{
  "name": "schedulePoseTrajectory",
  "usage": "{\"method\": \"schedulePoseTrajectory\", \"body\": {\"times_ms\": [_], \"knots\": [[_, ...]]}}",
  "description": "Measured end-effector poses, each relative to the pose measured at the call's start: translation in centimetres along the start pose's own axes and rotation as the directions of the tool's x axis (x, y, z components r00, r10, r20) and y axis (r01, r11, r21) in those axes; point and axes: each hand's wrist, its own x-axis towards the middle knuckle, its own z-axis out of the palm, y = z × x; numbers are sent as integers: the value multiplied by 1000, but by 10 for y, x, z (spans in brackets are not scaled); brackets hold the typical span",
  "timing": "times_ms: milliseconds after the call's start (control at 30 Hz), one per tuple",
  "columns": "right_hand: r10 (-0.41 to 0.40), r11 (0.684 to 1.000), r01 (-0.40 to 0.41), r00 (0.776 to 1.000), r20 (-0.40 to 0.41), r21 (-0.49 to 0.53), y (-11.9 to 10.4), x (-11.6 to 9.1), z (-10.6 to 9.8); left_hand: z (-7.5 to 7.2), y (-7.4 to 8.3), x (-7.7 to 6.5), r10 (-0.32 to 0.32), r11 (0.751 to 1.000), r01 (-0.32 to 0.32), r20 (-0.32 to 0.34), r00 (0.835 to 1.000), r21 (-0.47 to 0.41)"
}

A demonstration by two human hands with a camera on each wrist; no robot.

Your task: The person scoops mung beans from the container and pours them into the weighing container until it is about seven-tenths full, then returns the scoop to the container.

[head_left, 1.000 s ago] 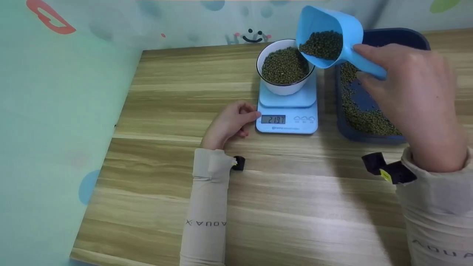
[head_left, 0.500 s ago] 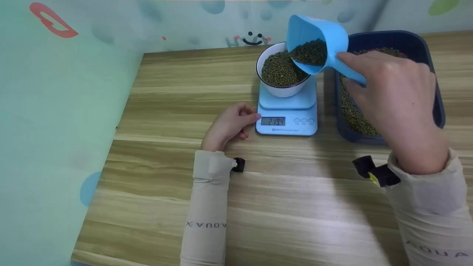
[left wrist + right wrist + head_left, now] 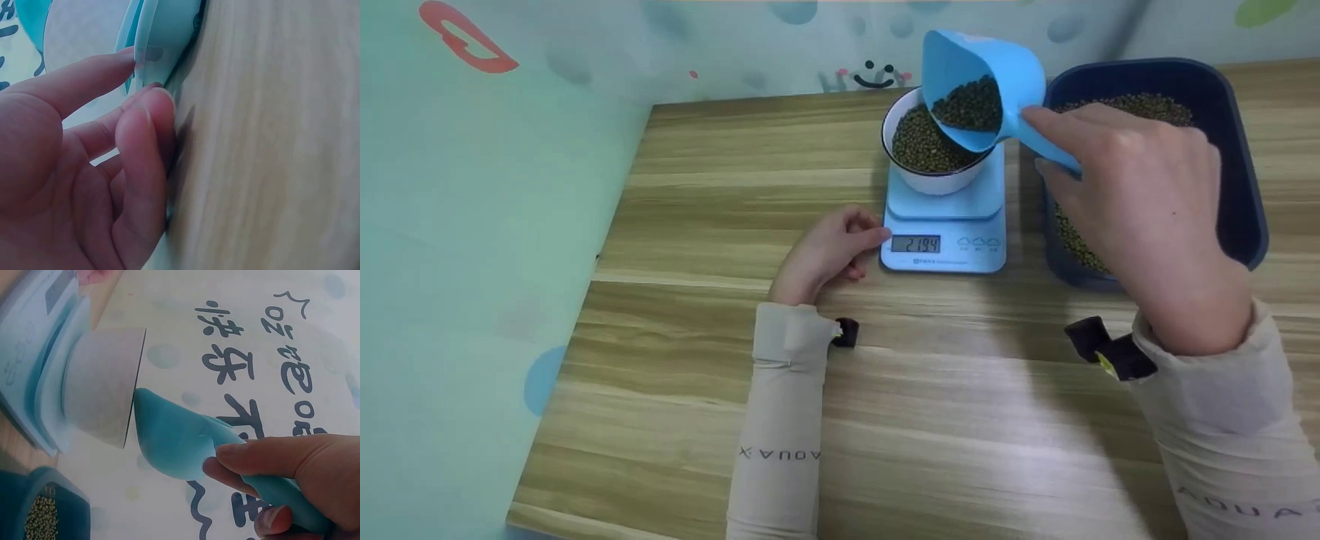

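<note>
My right hand (image 3: 1147,191) grips the handle of a blue scoop (image 3: 1024,79), tilted over the right side of a white, dark-rimmed bowl (image 3: 937,182). Green mung beans (image 3: 967,107) lie in the scoop, and more fill the bowl. In the right wrist view the scoop's lip (image 3: 140,395) meets or nearly meets the bowl rim. The bowl stands on a light-blue kitchen scale (image 3: 945,259); its display (image 3: 916,244) seems to read 219.4. My left hand (image 3: 829,244) rests beside the scale, thumb touching its left edge, other fingers loosely bent.
Right of the scale stands a dark-blue tub (image 3: 1245,172) of mung beans, partly hidden by my right hand. A patterned wall covering (image 3: 735,45) rises behind the wooden table (image 3: 697,225), and a pale green wall (image 3: 472,225) borders it on the left.
My right hand has moved the scoop left, further over the bowl. The display went from about 219.7 to 219.4. My left hand has stayed in place.
</note>
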Motion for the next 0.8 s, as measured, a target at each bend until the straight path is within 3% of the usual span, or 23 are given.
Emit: {"method": "schedulePoseTrajectory", "body": {"times_ms": [567, 800], "knots": [[-58, 998, 58, 998, -8, -13, -6, 0, -1, 0, 1, -1, 10, 1000, -10, 6, 1000, 3], [-45, 999, 45, 999, -8, -9, -2, 0, 0, 0, 2, -3, 2, 1000, -2, 6, 1000, 5]]}}
